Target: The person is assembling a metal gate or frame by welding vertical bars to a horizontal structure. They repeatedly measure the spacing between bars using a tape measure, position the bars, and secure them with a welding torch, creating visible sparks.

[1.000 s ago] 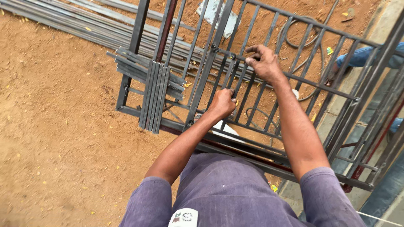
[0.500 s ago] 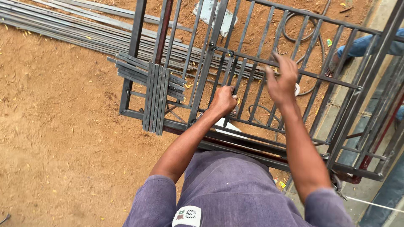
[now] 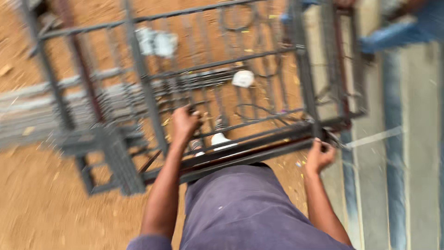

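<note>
1. Head view: the picture is blurry, and it looks down at a person in a purple shirt (image 3: 245,208) standing on brown dirt (image 3: 41,203).
2. A big grey metal gate frame (image 3: 143,88) with many thin bars lies tilted in front of the person, in the middle of the scene.
3. The left hand (image 3: 185,124) is wrapped tight around one thin bar in the middle of the gate frame.
4. The right hand (image 3: 319,155) is curled around the near right corner of the gate frame, where the thick bottom bar meets an upright post (image 3: 303,69).
5. Both hands are closed on the metal, with the fingers pressed around it.
6. A stack of long grey metal bars (image 3: 32,111) lies on the dirt at the left, behind the gate frame.
7. A white shoe (image 3: 221,138) shows through the bars, just near the left hand.
8. A small white scrap (image 3: 243,78) lies on the dirt farther away, seen through the bars.
9. A grey concrete strip (image 3: 416,153) runs along the right side.
10. Far at the top right there is another person's blue trouser leg (image 3: 393,34).
</note>
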